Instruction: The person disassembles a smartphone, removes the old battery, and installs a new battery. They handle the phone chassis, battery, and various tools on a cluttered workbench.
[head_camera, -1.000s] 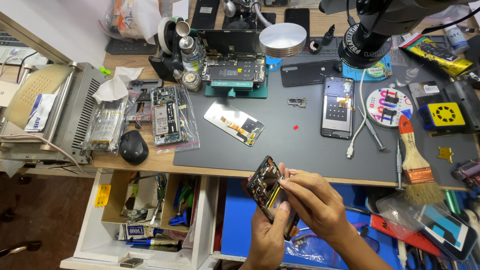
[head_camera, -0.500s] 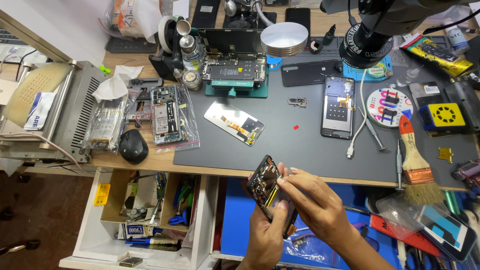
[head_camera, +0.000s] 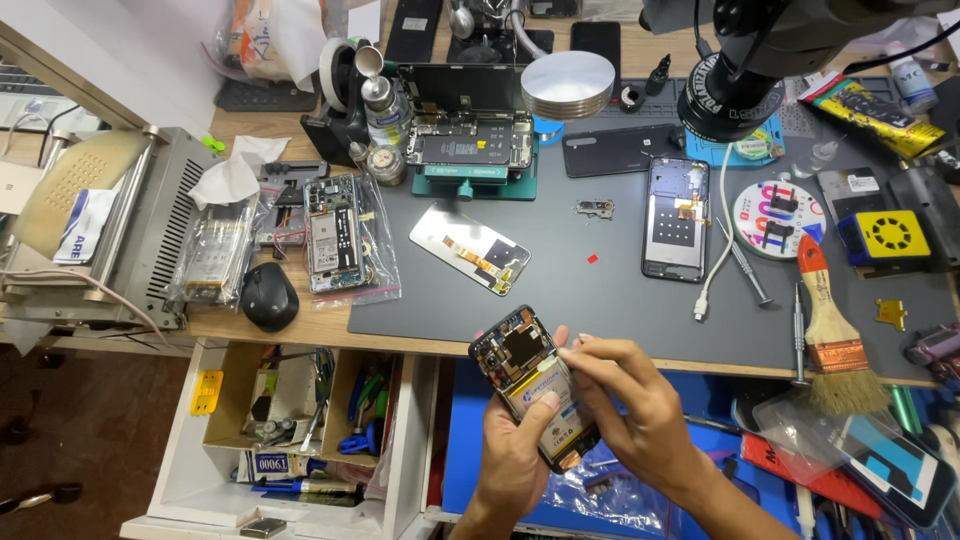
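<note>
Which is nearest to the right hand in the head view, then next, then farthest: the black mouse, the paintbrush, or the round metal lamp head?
1. Paintbrush, to the right of the right hand, on the mat's edge.
2. Black mouse, far left on the wooden desk.
3. Round metal lamp head, at the back of the bench.

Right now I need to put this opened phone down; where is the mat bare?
Bare dark grey mat lies between the loose silver screen panel and the black phone frame, around a tiny red speck. The front strip left of the wooden paintbrush is also open. The back and right edges are crowded.
</note>
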